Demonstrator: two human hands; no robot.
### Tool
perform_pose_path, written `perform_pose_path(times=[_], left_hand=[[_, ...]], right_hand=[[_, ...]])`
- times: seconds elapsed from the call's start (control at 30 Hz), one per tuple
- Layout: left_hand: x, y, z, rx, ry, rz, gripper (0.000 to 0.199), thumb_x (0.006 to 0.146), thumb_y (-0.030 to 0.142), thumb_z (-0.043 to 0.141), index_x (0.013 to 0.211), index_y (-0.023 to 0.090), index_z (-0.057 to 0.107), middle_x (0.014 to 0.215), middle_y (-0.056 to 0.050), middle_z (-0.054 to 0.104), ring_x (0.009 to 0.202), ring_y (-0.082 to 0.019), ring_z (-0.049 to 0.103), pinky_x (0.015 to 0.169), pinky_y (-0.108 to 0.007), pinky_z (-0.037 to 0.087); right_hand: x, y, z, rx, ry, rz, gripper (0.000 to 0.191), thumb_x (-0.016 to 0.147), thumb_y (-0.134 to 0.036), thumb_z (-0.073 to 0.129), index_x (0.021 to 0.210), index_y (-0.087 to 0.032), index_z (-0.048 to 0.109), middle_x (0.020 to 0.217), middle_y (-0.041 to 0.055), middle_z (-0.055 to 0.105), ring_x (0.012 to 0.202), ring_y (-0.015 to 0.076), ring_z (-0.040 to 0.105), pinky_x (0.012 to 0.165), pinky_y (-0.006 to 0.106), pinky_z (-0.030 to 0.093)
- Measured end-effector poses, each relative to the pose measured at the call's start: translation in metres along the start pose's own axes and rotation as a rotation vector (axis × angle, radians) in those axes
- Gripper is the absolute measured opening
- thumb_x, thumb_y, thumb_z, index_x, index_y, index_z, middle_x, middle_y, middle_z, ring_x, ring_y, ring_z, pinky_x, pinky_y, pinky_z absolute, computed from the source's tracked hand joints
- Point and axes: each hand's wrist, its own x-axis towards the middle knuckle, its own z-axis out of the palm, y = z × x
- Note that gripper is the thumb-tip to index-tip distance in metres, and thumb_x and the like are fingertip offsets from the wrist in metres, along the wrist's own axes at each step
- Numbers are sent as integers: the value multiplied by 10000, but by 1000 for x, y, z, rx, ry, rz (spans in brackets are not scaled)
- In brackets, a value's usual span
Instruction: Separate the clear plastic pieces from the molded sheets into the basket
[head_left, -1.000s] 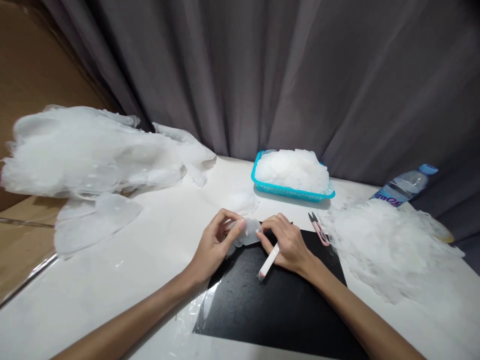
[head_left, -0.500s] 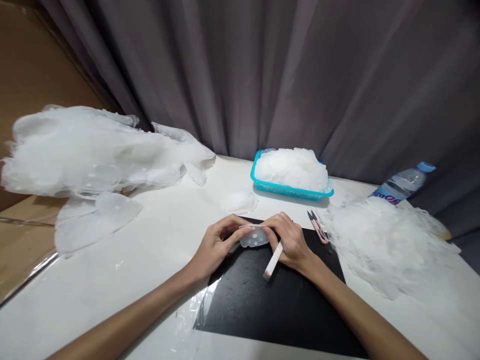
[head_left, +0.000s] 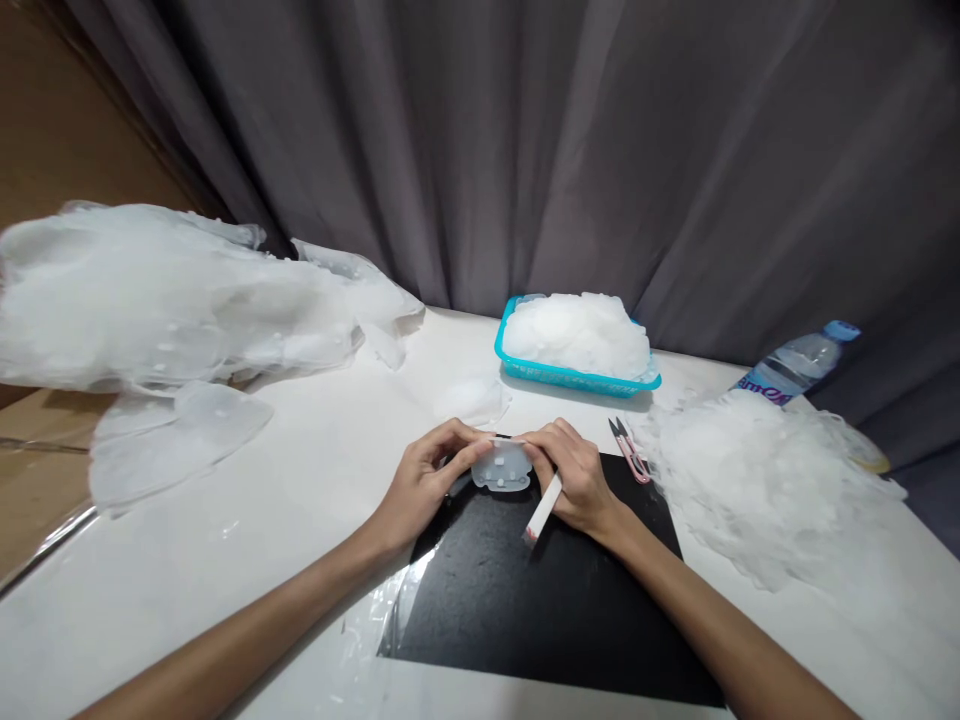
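A small translucent white piece (head_left: 501, 466) with little raised blocks on it is held up between both hands, above the far part of a black mat (head_left: 540, 600). Its left edge is pinched by my left hand (head_left: 436, 474). The right edge is in the fingers of my right hand (head_left: 571, 474), which also holds a narrow white strip (head_left: 543, 510) slanting down toward the mat. Thumbs and forefingers are closed on the piece.
A blue basket (head_left: 581, 380) heaped with white pieces stands at the back. Pink-handled snips (head_left: 628, 450) lie right of the hands. A white scrap pile (head_left: 765, 480) and a water bottle (head_left: 799, 365) are at the right. Large translucent sheets (head_left: 165, 300) are heaped at the left.
The translucent piece has tilted so that more of its face and its raised blocks show. The whole scene has shifted slightly left in the view.
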Motion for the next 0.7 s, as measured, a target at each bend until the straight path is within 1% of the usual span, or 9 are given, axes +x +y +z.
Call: perform_pose_path(times=[0.1, 0.2, 0.3, 0.37, 0.4, 0.47, 0.5, 0.6, 0.7], left_hand=[[3, -1, 0, -89, -33, -53, 255, 915, 406, 767, 849, 170, 699, 828, -8, 708, 786, -129, 628, 720, -218, 478], [6, -3, 0, -190, -126, -134, 308, 919, 431, 764, 834, 167, 628, 742, 12, 674, 690, -113, 597, 645, -206, 449], [8, -7, -1, -245, -196, -192, 357, 914, 479, 760, 876, 175, 579, 710, 32, 635, 609, -94, 539, 581, -196, 397], [10, -9, -2, -252, -216, -195, 403, 896, 525, 766, 905, 176, 565, 696, 48, 590, 573, -80, 479, 548, -190, 341], [11, -10, -2, -249, -227, -181, 426, 887, 546, 768, 910, 175, 560, 693, 53, 571, 569, -77, 457, 545, -190, 322], [11, -11, -2, -228, -255, -140, 450, 888, 572, 755, 908, 172, 549, 703, 50, 552, 586, -82, 444, 562, -199, 317], [11, -11, -2, -211, -273, -121, 447, 900, 575, 739, 903, 172, 543, 708, 47, 546, 597, -87, 444, 574, -206, 323], [11, -13, -2, -152, -313, -99, 395, 961, 544, 672, 914, 176, 538, 707, 50, 513, 613, -99, 438, 590, -222, 329], [11, -16, -3, -83, -352, -74, 348, 1000, 513, 619, 935, 177, 555, 731, 45, 501, 636, -110, 439, 599, -234, 336]], right_hand=[[0, 0, 0, 7, -6, -30, 178, 1035, -88, 530, 1153, -163, 640, 891, 78, 726, 773, 202, 634, 692, 340, 519], [0, -2, -1, -26, -11, -66, 236, 1033, -91, 526, 1238, -159, 621, 935, 88, 744, 791, 210, 653, 714, 352, 542], [-1, -6, -4, -64, -3, -93, 417, 1036, -106, 508, 1451, -140, 503, 1011, 104, 756, 816, 211, 673, 733, 348, 571], [-2, -9, -5, -99, -21, -161, 530, 1025, -95, 498, 1546, -120, 405, 990, 98, 759, 799, 204, 681, 721, 332, 579], [-3, -10, -6, -121, -41, -210, 557, 1017, -91, 503, 1561, -113, 387, 960, 87, 760, 786, 200, 685, 709, 323, 578], [-4, -11, -6, -171, -75, -294, 550, 1008, -108, 535, 1544, -114, 415, 924, 69, 762, 766, 191, 695, 686, 308, 572], [-4, -12, -6, -194, -79, -314, 521, 1008, -127, 557, 1518, -123, 450, 915, 60, 765, 754, 183, 697, 669, 299, 564], [-4, -13, -6, -247, -54, -345, 396, 1004, -164, 622, 1392, -133, 555, 892, 47, 774, 722, 163, 695, 617, 285, 533], [-5, -13, -8, -268, -29, -403, 313, 987, -147, 664, 1292, -109, 600, 836, 35, 771, 682, 151, 676, 580, 284, 506]])
